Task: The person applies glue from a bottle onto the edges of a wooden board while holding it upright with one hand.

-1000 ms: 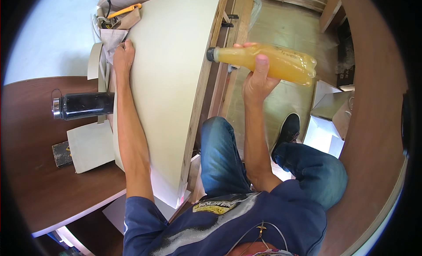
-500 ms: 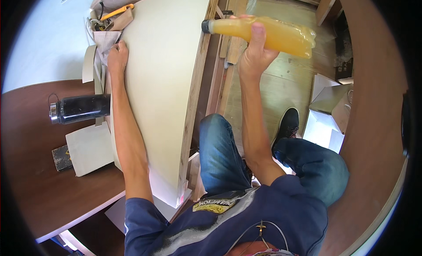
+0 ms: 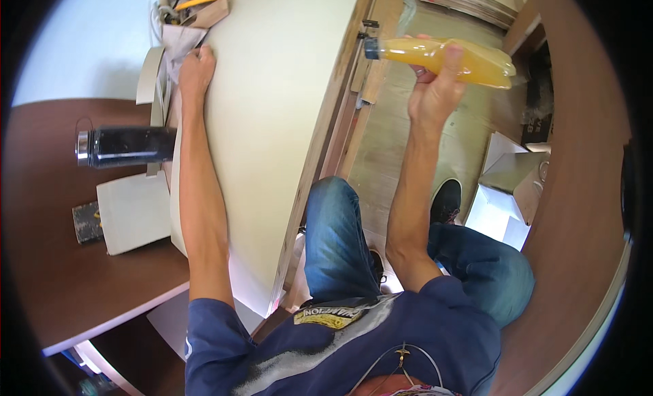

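My right hand (image 3: 435, 100) is wrapped round a clear plastic bottle (image 3: 415, 52) of yellow liquid. The bottle lies nearly level, its dark cap pointing left toward the edge of a large cream panel (image 3: 272, 117). At the panel's far left edge, my left hand (image 3: 196, 71) is closed with the fingers curled. It is beside a beige cloth tool pouch (image 3: 182, 41), and the thing in its fingers is hidden. My left forearm lies along the panel's left side.
Left of the panel, a black flask (image 3: 129, 146) and a white square piece (image 3: 134, 212) are by the brown tabletop (image 3: 47, 260). An orange-handled tool (image 3: 203, 0) sticks out of the pouch. An open carton (image 3: 500, 205) sits on the floor at right, near my shoe (image 3: 446, 200).
My right hand has moved right with the bottle, away from the panel edge. The view has shifted slightly; my left hand stays by the pouch, still closed.
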A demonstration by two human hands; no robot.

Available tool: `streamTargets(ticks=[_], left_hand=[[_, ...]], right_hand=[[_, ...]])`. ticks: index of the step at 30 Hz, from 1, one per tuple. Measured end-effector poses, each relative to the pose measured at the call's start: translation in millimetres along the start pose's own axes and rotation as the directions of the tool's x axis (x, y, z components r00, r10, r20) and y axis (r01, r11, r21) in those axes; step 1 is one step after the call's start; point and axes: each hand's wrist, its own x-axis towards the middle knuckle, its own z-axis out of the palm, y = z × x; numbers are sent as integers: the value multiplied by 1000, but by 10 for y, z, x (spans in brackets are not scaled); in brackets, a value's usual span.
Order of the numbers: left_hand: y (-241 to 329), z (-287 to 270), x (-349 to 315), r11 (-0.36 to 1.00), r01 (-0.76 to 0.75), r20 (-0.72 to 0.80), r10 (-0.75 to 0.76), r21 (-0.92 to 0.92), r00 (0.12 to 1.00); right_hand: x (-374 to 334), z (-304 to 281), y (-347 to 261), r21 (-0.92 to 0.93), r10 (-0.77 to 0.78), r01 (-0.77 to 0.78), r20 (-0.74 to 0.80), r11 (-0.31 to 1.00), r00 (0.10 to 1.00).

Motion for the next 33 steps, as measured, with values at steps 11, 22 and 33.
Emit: streamTargets(ticks=[11,22,33], left_hand=[[-24,9,6,998,62,30,-61,-20,998],[-4,33,-1,997,75,24,-74,-32,997],[-19,21,17,997,70,15,-70,-7,997]], right_hand=[[-57,154,15,99,91,-89,-16,991,996],[-358,235,76,22,-96,96,-15,995,995],[-327,285,51,43,-167,166,16,985,986]])
